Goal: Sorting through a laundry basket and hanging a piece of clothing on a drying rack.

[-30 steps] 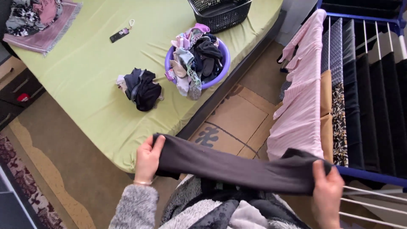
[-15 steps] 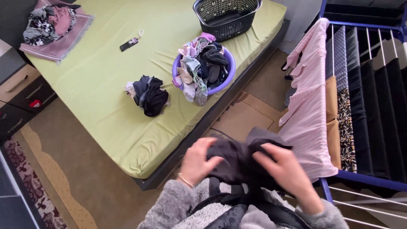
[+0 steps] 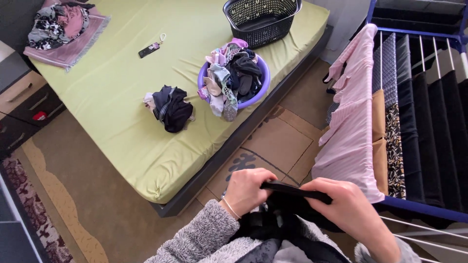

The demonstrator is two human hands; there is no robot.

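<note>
A dark grey garment, folded into a narrow band, is stretched between my two hands close to my chest. My left hand grips its left end and my right hand grips its right end; the rest hangs down against my fuzzy grey top. Both hands are over the floor between the bed and the blue drying rack.
On the green bed sheet sit a purple basin of mixed clothes, a small dark clothes pile, a black basket, a key fob and folded items. The rack carries a pink garment and dark cloths.
The garment was stretched wide between my hands; I brought both hands together, folding it, and it is now a narrow folded band held near my chest.
</note>
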